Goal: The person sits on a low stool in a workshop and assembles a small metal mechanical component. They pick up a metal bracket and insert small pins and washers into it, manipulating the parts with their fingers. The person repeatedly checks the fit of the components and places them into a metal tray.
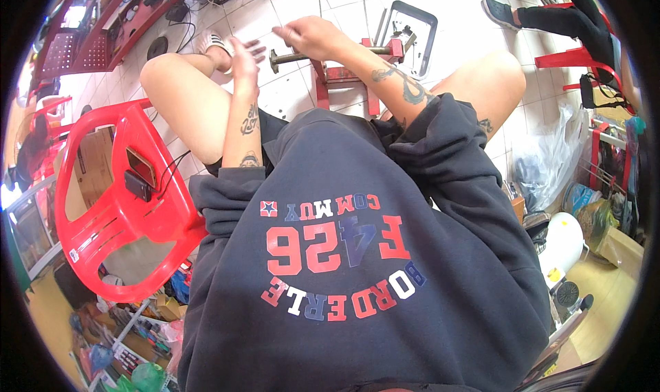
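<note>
My left hand [245,61] hovers over the tiled floor between my knees, fingers apart and slightly blurred, with nothing visible in it. To its right is my right hand [313,37], just above the left part of a brownish metal bar [294,58]. Its fingers point left and are smeared, so whether they hold anything is hidden. The bar has a wider left end and runs across a red metal stand [340,76], partly behind my right forearm. Beyond the stand's right end lies a dark-rimmed tray [432,35] with small metal parts [405,38] by its left side.
A red plastic chair [165,213] at my left bears a phone [141,165] and a small black device [137,185] with a cable. A red perforated rack [75,52] stands far left. Plastic bags [550,162] lie at right; another person's shoe [500,13] is far right.
</note>
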Action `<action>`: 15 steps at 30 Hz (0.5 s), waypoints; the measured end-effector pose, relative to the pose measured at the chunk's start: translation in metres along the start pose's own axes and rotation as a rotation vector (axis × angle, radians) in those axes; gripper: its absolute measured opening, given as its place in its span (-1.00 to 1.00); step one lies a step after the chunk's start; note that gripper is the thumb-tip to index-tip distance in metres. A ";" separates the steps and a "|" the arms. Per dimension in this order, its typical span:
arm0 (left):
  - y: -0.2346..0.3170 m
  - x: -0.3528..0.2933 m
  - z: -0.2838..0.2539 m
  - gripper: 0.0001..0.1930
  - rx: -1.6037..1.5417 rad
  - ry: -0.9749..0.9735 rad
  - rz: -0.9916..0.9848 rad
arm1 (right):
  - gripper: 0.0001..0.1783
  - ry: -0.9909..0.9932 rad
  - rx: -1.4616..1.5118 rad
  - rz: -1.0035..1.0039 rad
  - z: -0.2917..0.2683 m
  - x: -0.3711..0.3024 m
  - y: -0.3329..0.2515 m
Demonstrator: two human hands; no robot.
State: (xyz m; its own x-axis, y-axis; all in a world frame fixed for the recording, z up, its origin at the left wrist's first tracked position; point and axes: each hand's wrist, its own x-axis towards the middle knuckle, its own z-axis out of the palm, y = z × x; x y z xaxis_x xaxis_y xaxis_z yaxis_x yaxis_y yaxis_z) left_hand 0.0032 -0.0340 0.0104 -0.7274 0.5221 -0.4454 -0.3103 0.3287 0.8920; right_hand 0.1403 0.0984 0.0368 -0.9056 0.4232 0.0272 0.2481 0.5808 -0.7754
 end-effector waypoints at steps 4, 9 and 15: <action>-0.008 0.006 0.002 -0.20 -0.161 -0.149 0.097 | -0.41 0.087 -0.076 -0.115 -0.003 0.002 -0.007; 0.008 0.006 -0.020 -0.40 -0.701 -0.053 0.302 | -0.40 -0.124 -0.221 -0.056 0.011 0.000 0.002; -0.021 0.017 -0.010 -0.19 -0.125 0.041 -0.270 | -0.33 -0.223 -0.016 -0.025 0.005 0.010 -0.022</action>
State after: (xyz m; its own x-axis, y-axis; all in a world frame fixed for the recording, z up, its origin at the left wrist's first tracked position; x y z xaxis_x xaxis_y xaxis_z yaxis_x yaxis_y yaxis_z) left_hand -0.0084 -0.0400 -0.0152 -0.6318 0.3959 -0.6664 -0.5667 0.3507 0.7456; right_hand 0.1239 0.0862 0.0513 -0.9648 0.2452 -0.0955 0.2286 0.6011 -0.7658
